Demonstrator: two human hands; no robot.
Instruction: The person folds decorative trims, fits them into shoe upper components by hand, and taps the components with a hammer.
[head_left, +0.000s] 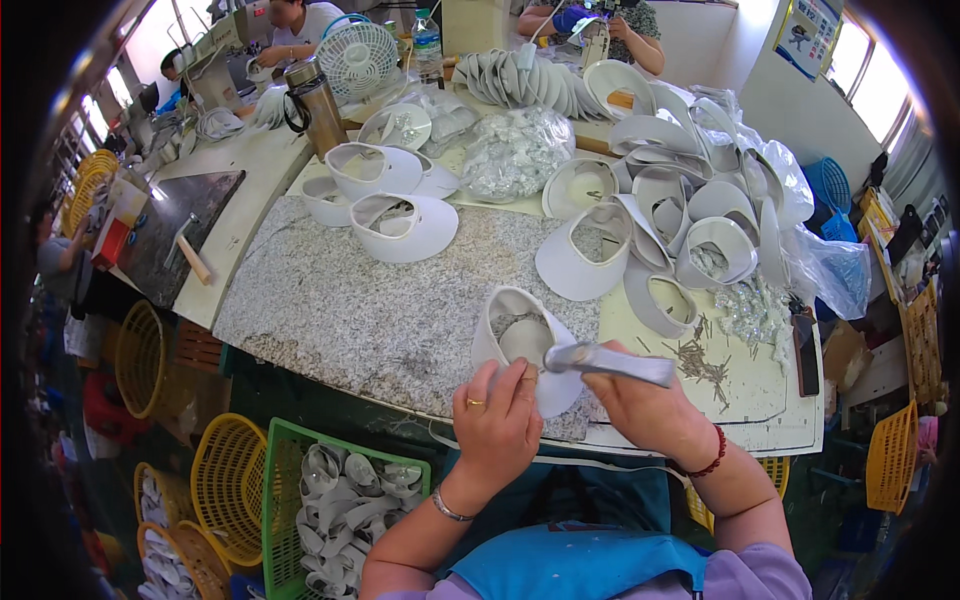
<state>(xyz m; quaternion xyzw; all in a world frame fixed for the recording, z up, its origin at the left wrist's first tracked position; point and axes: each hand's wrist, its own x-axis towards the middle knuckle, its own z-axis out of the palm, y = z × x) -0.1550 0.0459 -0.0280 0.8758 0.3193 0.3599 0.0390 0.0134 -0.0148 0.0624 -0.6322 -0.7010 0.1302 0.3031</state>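
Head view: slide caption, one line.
Left hand on a white visor atop a speckled slab; right hand gripping a hammer over it.

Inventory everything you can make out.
Curved visor-shaped pieces: many, white, centre, right, lower left
Speckled stone slab: one, grey, centre
Metal hammer: one, grey, centre
Wooden-handled hammer: one, tan, left
Thin metal pins: many, brownish, right
Filmy plastic bags: several, clear, back, right
Cylindrical metal flask: one, brown, back
Round plastic fan: one, teal, back
Plastic bottle: one, clear, back
Rectangular plastic crate: one, green, lower left
Round plastic baskets: several, yellow, blue, sides
Co-workers: several, varied clothing, background
Left hand, right hand: two, bare, centre
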